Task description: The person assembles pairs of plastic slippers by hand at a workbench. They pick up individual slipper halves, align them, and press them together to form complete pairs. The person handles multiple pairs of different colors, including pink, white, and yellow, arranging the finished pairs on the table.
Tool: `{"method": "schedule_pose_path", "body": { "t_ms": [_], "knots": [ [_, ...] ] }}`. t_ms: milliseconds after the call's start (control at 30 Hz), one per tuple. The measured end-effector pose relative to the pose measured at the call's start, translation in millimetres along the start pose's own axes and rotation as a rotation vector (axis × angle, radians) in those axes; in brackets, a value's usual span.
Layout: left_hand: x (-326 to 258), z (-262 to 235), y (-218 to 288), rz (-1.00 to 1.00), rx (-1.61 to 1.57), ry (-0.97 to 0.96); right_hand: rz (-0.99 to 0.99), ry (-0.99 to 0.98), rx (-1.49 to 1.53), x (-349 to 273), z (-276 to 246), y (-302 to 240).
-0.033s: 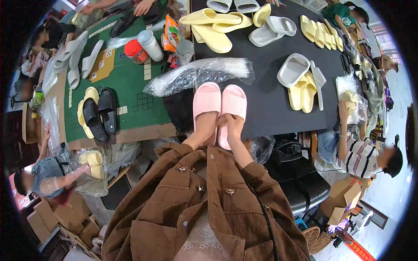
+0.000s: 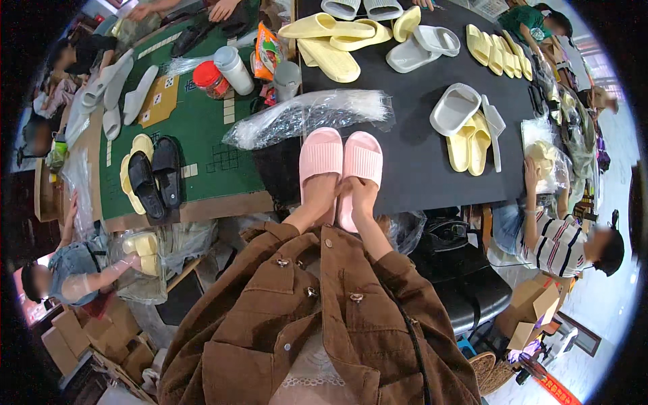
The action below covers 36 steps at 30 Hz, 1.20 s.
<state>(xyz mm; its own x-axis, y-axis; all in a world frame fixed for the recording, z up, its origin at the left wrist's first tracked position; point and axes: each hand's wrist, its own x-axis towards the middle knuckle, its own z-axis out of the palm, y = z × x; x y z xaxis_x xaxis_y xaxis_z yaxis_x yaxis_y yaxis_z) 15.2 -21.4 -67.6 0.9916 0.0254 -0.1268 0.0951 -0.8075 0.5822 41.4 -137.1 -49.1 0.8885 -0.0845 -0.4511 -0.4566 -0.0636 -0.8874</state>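
Two pink slide slippers stand side by side at the near edge of the dark table, toes pointing away from me. My left hand [image 2: 320,192] grips the left pink slipper [image 2: 321,154] at its strap opening. Similarly, my right hand [image 2: 363,195] holds the right pink slipper [image 2: 362,160], whose sole shows below the strap. Fingers of both hands are partly hidden by the straps. The slippers' inner sides nearly touch. Just beyond them lies a bundle of clear plastic bags [image 2: 314,116].
Grey slides [image 2: 455,109] and yellow slides [image 2: 468,145] lie to the right, with more yellow pairs [image 2: 331,59] farther back. Black slides [image 2: 166,172], a red-lidded jar [image 2: 210,79] and a white bottle [image 2: 233,71] stand left. Co-workers handle slippers at both sides. A black chair [image 2: 459,283] sits right.
At the far left, the grey slides have shifted slightly. My hands and the pink slippers stay in place.
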Motion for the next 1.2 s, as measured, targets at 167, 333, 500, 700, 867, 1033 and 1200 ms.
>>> {"method": "schedule_pose_path", "body": {
  "t_ms": [167,333,500,700,867,1033,1200],
  "knots": [
    [1,-1,6,-0.031,0.04,-0.007,0.002,0.059,-0.076,2,1,2],
    [3,7,8,-0.024,-0.001,0.054,0.058,-0.078,-0.034,10,-16,15],
    [5,29,1,-0.014,-0.036,0.181,0.061,-0.387,0.059,-1,-43,5],
    [1,21,7,-0.05,-0.073,0.184,-0.33,-0.229,-0.551,34,-55,-70],
    [5,25,7,-0.021,-0.044,0.104,-0.643,0.016,-0.829,103,-15,-52],
    [3,29,1,-0.067,0.008,0.046,-0.398,-0.048,-0.946,108,21,-57],
    [2,30,0,-0.043,-0.006,0.061,-0.445,-0.109,-0.691,106,35,-46]
  ]
}}
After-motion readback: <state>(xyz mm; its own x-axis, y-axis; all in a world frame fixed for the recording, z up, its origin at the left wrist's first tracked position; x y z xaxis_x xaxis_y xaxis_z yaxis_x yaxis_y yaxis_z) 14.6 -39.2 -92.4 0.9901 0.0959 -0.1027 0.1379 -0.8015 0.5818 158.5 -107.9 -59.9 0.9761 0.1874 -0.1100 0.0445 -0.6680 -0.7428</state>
